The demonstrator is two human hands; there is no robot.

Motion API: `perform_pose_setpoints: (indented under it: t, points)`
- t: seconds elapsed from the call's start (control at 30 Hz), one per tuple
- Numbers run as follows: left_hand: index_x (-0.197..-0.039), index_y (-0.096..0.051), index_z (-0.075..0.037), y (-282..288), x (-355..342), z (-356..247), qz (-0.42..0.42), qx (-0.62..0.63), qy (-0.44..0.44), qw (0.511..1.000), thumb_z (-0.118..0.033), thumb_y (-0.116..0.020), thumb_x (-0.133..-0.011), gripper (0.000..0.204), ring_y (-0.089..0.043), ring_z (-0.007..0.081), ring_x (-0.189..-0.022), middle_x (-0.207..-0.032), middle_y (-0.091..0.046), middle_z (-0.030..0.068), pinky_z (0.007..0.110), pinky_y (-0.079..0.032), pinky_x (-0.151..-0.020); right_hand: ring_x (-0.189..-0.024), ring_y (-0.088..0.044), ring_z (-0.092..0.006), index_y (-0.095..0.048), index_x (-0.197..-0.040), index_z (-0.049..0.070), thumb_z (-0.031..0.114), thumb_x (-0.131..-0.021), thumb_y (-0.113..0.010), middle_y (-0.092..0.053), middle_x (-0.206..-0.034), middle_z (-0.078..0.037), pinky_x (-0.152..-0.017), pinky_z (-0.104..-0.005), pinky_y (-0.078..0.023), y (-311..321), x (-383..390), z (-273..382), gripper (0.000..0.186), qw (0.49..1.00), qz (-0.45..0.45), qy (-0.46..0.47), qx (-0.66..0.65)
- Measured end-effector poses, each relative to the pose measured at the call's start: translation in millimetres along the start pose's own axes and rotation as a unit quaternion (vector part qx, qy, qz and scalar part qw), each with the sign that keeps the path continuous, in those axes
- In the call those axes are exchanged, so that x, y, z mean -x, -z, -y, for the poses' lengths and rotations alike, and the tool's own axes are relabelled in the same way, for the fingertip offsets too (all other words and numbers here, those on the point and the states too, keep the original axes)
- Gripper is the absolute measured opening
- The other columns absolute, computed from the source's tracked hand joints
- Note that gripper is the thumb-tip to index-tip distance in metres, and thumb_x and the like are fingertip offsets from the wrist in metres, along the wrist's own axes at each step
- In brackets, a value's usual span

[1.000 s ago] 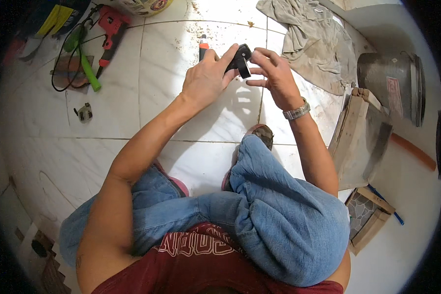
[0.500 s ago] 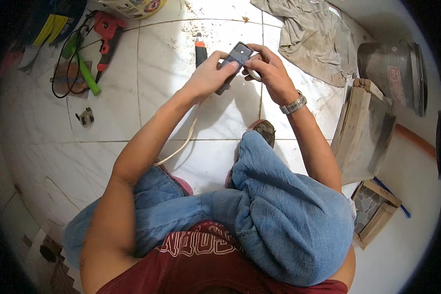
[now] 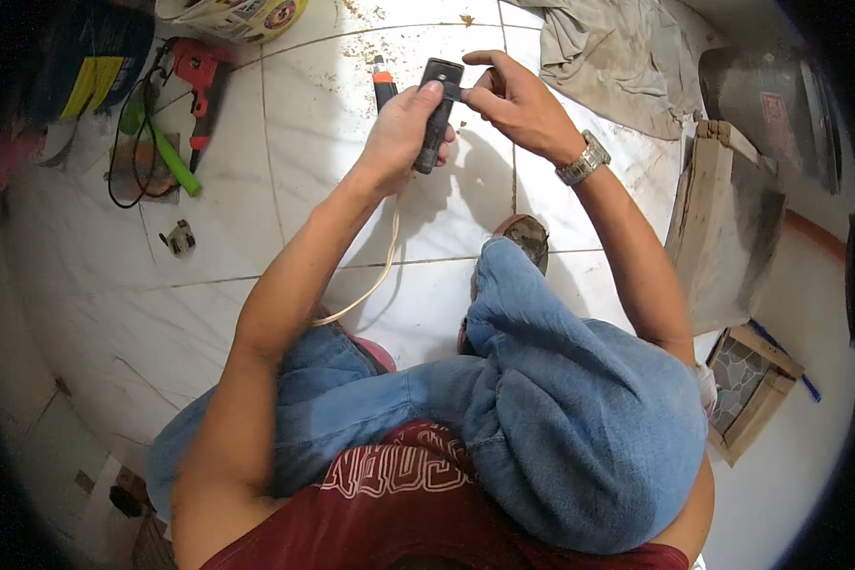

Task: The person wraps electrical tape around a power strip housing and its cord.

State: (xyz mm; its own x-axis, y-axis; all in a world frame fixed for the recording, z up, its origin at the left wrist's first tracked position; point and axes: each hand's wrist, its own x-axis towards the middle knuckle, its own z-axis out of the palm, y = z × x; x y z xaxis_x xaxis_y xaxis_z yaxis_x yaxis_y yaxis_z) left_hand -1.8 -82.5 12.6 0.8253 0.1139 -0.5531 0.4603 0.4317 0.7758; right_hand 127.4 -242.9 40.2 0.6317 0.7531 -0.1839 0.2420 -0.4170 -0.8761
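Observation:
My left hand [image 3: 404, 133] is wrapped round a long dark box-shaped device [image 3: 434, 133], held upright and slightly tilted, with the thumb on its face. The device's far end has a raised rim round a darker face. My right hand [image 3: 521, 109] is beside that end. Its thumb and fingers close at a small dark flap [image 3: 454, 93] that sticks out from the device, while the index finger points away. A pale cable [image 3: 389, 261] runs from below my left hand toward my left foot. Just beyond the left hand lies a black and orange utility knife [image 3: 383, 81].
At the far left lie a red power tool [image 3: 199, 81], a green-handled tool [image 3: 173, 157] and a small metal part [image 3: 178, 237]. A bucket [image 3: 242, 14] stands behind. At the right are a crumpled cloth [image 3: 608, 57], a dark container [image 3: 769, 114] and a wooden frame [image 3: 755, 408].
My left hand has turned the device more upright and brought it left. My right hand has drawn slightly away, and the pale ring at its fingers is out of sight.

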Motion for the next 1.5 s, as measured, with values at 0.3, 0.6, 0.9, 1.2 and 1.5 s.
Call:
perform_pose_setpoints:
  t: [0.3,0.6,0.9,1.2,1.5]
  points:
    - [-0.115,-0.054,-0.013,4.7,5.1,-7.3,-0.014,0.127,0.002,0.992,-0.052,-0.047,-0.108,0.039,-0.060,0.0150,-0.058,-0.076,-0.064,0.0052,0.031,-0.053,-0.055,-0.075,-0.068,-0.0244,-0.076,-0.097,-0.001,0.040,-0.092,-0.068,-0.075,-0.087,-0.016,-0.075,-0.0376,-0.054,12.3,-11.8,6.8,0.042,0.999,0.039,0.009,0.025]
    - [-0.118,-0.052,-0.011,7.2,4.6,3.6,0.091,0.263,0.008,0.960,-0.057,-0.045,-0.107,0.047,-0.059,0.0180,-0.061,-0.078,-0.062,0.0075,0.035,-0.053,-0.059,-0.062,-0.059,-0.0117,-0.082,-0.102,0.004,0.038,-0.090,-0.075,-0.071,-0.077,-0.005,-0.058,-0.0290,-0.050,7.6,-15.1,1.7,0.037,0.992,0.051,-0.042,-0.106]
    - [-0.119,-0.056,-0.012,8.8,8.7,8.2,0.152,0.289,-0.012,0.945,-0.058,-0.031,-0.110,0.053,-0.057,0.0176,-0.060,-0.081,-0.058,0.0049,0.035,-0.052,-0.059,-0.067,-0.056,-0.0095,-0.080,-0.101,0.001,0.037,-0.091,-0.079,-0.068,-0.075,-0.003,-0.061,-0.0259,-0.048,-1.7,-12.6,10.6,0.037,0.983,0.054,-0.054,-0.165]
    - [-0.133,-0.051,-0.004,-3.3,3.3,-1.0,-0.010,0.038,-0.105,0.994,-0.052,-0.036,-0.111,0.055,-0.071,0.0196,-0.080,-0.101,-0.066,0.0097,0.033,-0.061,-0.073,-0.069,-0.066,-0.0248,-0.079,-0.091,0.000,0.036,-0.087,-0.073,-0.073,-0.078,-0.015,-0.072,-0.0364,-0.054,-13.1,2.4,22.1,0.037,0.997,-0.075,0.024,-0.005]
    - [-0.120,-0.058,-0.004,5.5,-0.1,12.6,-0.074,-0.070,-0.217,0.971,-0.048,-0.045,-0.110,0.048,-0.065,0.0120,-0.082,-0.099,-0.067,0.0060,0.029,-0.059,-0.072,-0.066,-0.068,-0.0171,-0.077,-0.093,-0.001,0.035,-0.090,-0.070,-0.075,-0.079,-0.013,-0.064,-0.0308,-0.054,-22.2,-3.7,30.0,0.037,0.998,-0.012,0.022,-0.057]
